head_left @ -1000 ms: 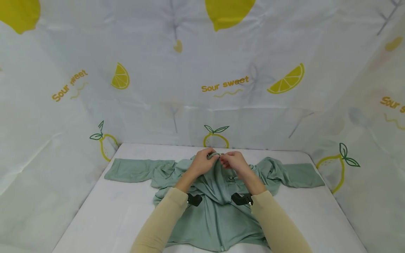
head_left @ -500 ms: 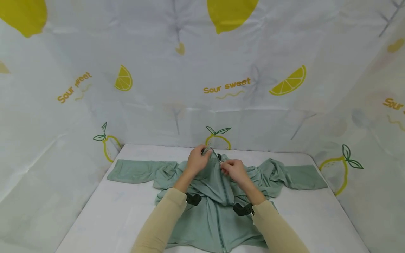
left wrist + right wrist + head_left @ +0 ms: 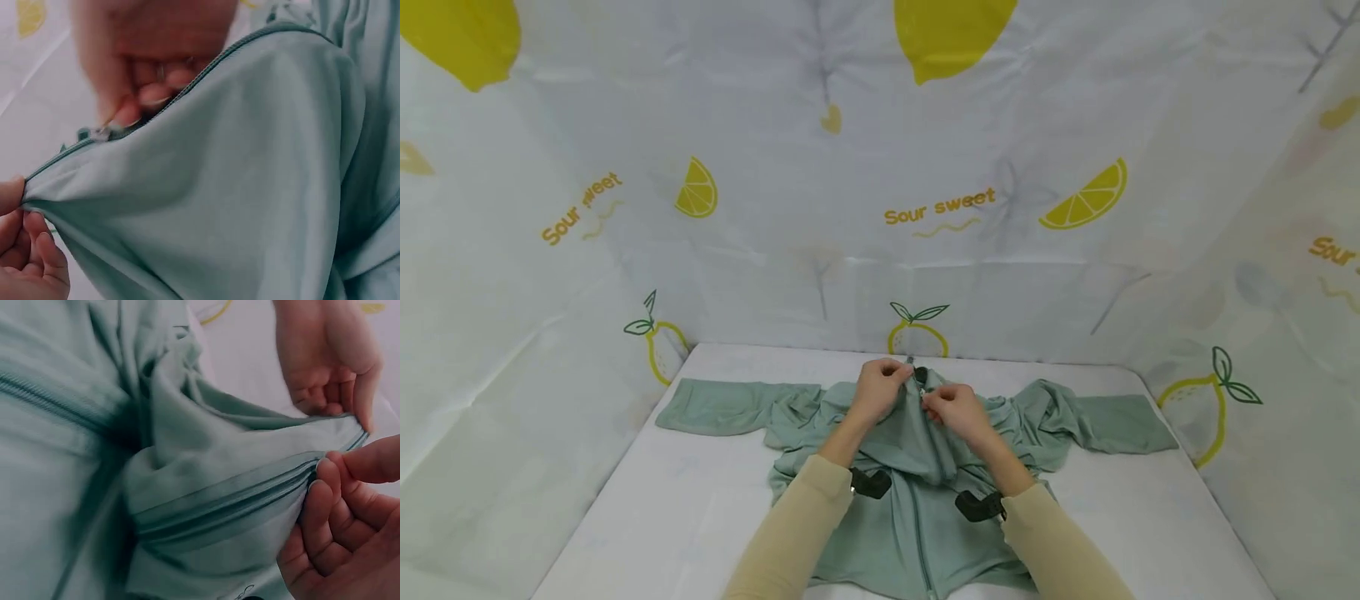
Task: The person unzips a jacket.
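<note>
A mint-green zip jacket (image 3: 917, 533) lies front up on the white table (image 3: 662, 500), sleeves spread left and right. My left hand (image 3: 897, 377) pinches the top of the collar beside the zip and holds it lifted. My right hand (image 3: 931, 407) pinches the zip line just below that. In the left wrist view my left hand (image 3: 22, 206) grips the fabric's corner, and the right hand's fingertips (image 3: 128, 115) nip the small zip pull (image 3: 99, 132). The right wrist view shows my right hand (image 3: 325, 472) pinching the closed zip (image 3: 231, 500), with the left hand (image 3: 325, 362) behind it.
Lemon-printed white sheeting (image 3: 925, 208) walls the table at the back and both sides. The jacket's left sleeve (image 3: 715, 406) and right sleeve (image 3: 1120, 414) reach nearly to the side walls. Bare table surface shows to the front left and front right.
My hands were together at the collar's top; the right hand has since slid a little toward me along the zip. The left hand still holds the collar up.
</note>
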`<state>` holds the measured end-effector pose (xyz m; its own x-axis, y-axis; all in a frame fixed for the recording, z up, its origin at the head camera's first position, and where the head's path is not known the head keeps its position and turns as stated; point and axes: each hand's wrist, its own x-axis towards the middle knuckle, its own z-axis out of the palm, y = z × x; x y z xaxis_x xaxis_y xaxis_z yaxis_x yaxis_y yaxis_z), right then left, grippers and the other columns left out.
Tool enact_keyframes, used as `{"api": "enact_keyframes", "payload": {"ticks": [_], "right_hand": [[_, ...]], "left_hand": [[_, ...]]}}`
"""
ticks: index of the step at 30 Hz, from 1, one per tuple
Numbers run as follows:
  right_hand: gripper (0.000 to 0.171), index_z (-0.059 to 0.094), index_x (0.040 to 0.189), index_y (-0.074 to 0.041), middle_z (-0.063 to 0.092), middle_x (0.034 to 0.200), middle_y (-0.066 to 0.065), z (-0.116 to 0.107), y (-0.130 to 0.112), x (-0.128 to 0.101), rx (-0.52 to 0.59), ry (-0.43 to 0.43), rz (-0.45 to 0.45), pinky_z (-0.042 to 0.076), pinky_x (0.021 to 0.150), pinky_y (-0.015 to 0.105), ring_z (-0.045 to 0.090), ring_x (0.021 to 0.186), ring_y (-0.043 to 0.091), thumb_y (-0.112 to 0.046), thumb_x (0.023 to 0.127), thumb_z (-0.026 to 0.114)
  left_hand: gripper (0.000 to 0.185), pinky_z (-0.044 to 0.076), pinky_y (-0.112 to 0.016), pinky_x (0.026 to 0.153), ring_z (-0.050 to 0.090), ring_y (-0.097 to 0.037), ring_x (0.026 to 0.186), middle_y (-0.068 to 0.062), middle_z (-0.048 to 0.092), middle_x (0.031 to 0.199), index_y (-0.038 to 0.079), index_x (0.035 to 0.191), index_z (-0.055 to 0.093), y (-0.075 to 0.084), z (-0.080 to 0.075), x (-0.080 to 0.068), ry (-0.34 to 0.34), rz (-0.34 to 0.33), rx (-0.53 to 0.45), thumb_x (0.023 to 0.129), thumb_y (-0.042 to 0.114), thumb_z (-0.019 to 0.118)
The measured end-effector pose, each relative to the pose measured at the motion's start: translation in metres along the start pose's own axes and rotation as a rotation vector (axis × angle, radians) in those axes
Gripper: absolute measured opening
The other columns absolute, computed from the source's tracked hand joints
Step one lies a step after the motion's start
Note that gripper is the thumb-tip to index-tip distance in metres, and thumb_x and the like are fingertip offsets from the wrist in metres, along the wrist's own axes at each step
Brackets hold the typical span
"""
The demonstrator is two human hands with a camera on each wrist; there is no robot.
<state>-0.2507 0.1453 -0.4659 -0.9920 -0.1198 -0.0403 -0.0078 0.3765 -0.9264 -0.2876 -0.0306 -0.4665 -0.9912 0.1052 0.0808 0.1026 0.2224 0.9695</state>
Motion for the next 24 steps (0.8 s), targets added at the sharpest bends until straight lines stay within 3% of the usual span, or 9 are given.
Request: {"api": "enact_keyframes", "payload": {"ticks": [3, 5, 9, 12, 15, 21, 22, 24], "right_hand": [[0.026, 0.073, 0.09, 0.003, 0.067, 0.081, 0.009, 0.001, 0.003, -0.002, -0.024, -0.019, -0.008, 0.051, 0.068, 0.033, 0.06, 0.071, 0.018, -0.014, 0.104, 0.059], [0.027, 0.073, 0.09, 0.004, 0.067, 0.08, 0.01, 0.001, 0.003, -0.003, -0.003, -0.015, -0.016, 0.051, 0.069, 0.033, 0.059, 0.07, 0.018, -0.014, 0.104, 0.059], [0.03, 0.071, 0.092, 0.008, 0.066, 0.08, 0.015, -0.005, 0.0, -0.003, 0.048, -0.013, -0.052, 0.051, 0.07, 0.036, 0.058, 0.071, 0.023, -0.015, 0.105, 0.058], [0.031, 0.071, 0.093, 0.009, 0.066, 0.08, 0.015, -0.009, -0.004, -0.003, 0.028, -0.033, -0.07, 0.051, 0.069, 0.037, 0.059, 0.072, 0.024, -0.016, 0.106, 0.058], [0.029, 0.072, 0.093, 0.006, 0.067, 0.082, 0.012, -0.008, -0.006, -0.004, -0.006, -0.044, -0.07, 0.051, 0.07, 0.036, 0.06, 0.073, 0.021, -0.017, 0.105, 0.058], [0.027, 0.073, 0.088, 0.001, 0.067, 0.082, 0.007, -0.001, 0.001, -0.01, -0.076, -0.057, -0.067, 0.053, 0.071, 0.036, 0.061, 0.073, 0.018, -0.016, 0.104, 0.059], [0.028, 0.073, 0.088, 0.001, 0.067, 0.082, 0.007, -0.001, 0.001, -0.011, -0.073, -0.061, -0.072, 0.054, 0.071, 0.037, 0.062, 0.073, 0.019, -0.015, 0.104, 0.059], [0.028, 0.072, 0.088, 0.003, 0.067, 0.083, 0.009, -0.004, 0.0, -0.012, -0.045, -0.062, -0.083, 0.054, 0.072, 0.039, 0.062, 0.074, 0.021, -0.015, 0.105, 0.059]], "left_hand": [[0.027, 0.051, -0.037, 0.077, 0.062, -0.02, 0.086, -0.008, 0.068, 0.097, 0.001, 0.105, 0.075, -0.002, -0.004, 0.003, 0.096, 0.005, 0.011, 0.102, 0.027, 0.066], [0.031, 0.051, -0.037, 0.073, 0.062, -0.02, 0.081, -0.008, 0.068, 0.093, 0.002, 0.102, 0.074, -0.007, -0.006, 0.002, 0.096, -0.001, 0.089, 0.102, 0.031, 0.065], [0.038, 0.046, -0.034, 0.062, 0.055, -0.018, 0.067, -0.005, 0.065, 0.08, 0.005, 0.092, 0.073, -0.019, -0.007, -0.006, -0.02, 0.003, 0.217, 0.101, 0.041, 0.065], [0.041, 0.044, -0.032, 0.065, 0.053, -0.016, 0.067, -0.003, 0.064, 0.08, 0.004, 0.091, 0.075, -0.021, -0.003, -0.008, -0.129, 0.016, 0.132, 0.102, 0.041, 0.064], [0.036, 0.043, -0.031, 0.067, 0.052, -0.015, 0.069, 0.0, 0.063, 0.078, 0.005, 0.09, 0.076, -0.016, 0.001, -0.008, -0.167, -0.001, 0.028, 0.101, 0.038, 0.065], [0.028, 0.042, -0.034, 0.065, 0.051, -0.016, 0.07, -0.002, 0.063, 0.081, 0.006, 0.091, 0.075, -0.008, -0.005, -0.003, 0.1, -0.027, -0.009, 0.101, 0.031, 0.068], [0.03, 0.042, -0.034, 0.064, 0.05, -0.015, 0.068, -0.002, 0.061, 0.079, 0.006, 0.087, 0.073, -0.008, -0.007, -0.003, 0.127, -0.023, 0.012, 0.101, 0.032, 0.067], [0.037, 0.04, -0.032, 0.059, 0.046, -0.014, 0.061, 0.0, 0.056, 0.069, 0.007, 0.078, 0.069, -0.007, -0.008, -0.005, 0.116, 0.001, 0.063, 0.101, 0.036, 0.066]]}}
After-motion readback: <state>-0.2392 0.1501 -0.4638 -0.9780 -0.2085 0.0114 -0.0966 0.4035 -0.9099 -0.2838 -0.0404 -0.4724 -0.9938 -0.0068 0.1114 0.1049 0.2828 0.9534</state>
